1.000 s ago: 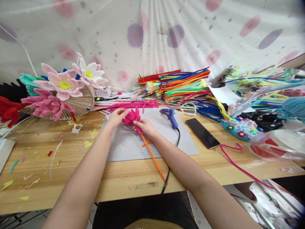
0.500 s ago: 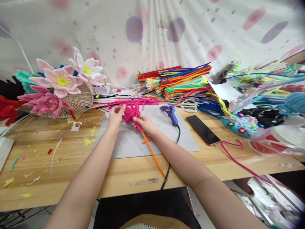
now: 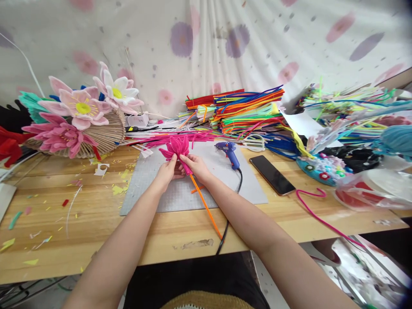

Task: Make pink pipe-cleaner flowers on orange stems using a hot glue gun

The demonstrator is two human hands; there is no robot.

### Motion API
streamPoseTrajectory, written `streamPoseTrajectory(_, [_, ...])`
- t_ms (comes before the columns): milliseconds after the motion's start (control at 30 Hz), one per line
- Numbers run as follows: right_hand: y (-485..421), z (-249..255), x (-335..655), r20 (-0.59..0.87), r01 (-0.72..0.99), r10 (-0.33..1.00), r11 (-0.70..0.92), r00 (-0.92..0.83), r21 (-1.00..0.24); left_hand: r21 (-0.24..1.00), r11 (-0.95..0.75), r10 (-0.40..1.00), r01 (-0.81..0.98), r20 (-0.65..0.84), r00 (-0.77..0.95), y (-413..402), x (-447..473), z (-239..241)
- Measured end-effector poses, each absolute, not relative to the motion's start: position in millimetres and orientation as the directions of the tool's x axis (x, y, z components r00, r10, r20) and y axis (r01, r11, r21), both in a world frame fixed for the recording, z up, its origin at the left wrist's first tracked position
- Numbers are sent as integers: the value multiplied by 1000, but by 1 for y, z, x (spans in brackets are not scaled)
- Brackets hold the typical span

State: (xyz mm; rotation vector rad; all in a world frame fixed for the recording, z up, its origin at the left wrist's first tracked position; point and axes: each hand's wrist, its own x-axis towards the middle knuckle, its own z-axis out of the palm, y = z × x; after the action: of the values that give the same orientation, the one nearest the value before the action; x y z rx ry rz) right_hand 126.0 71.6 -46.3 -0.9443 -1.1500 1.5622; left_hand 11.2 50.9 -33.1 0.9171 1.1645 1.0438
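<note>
A magenta pipe-cleaner flower (image 3: 176, 148) with pointed petals is held over the grey cutting mat (image 3: 141, 199). My left hand (image 3: 167, 172) grips its base from the left, thumb pressed on the lower petals. From the other side my right hand (image 3: 195, 167) pinches the same base, the two thumbs close together. An orange stem (image 3: 207, 208) runs from the flower down toward the table's front edge. Some fingers of both hands are hidden behind the flower. Beneath the stem lies a short orange piece (image 3: 197, 189).
Right of the hands lies a blue glue gun (image 3: 229, 153), its black cord (image 3: 223, 240) crossing the front edge. A phone (image 3: 272, 174) and scissors (image 3: 254, 142) are beyond it. Bundled pipe cleaners (image 3: 247, 109) are stacked behind; finished flowers (image 3: 82, 107) stand at the left.
My left hand has come down from the upper left petals to the flower's base, beside my right hand. The petals on the left now spread out wider.
</note>
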Motion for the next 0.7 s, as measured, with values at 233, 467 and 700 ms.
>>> streamPoseTrajectory(233, [65, -49, 116, 27, -207, 908, -67, -418, -976, 877, 248, 965, -413, -185, 186, 48, 6, -25])
streamPoseTrajectory(467, [62, -46, 110, 50, -165, 870, -37, -491, -986, 800, 360, 933, -480, -299, 202, 51, 6, -28])
streamPoseTrajectory(700, [64, -49, 106, 50, -144, 882, -21, -469, -989, 729, 411, 906, -548, -394, 155, 51, 10, -23])
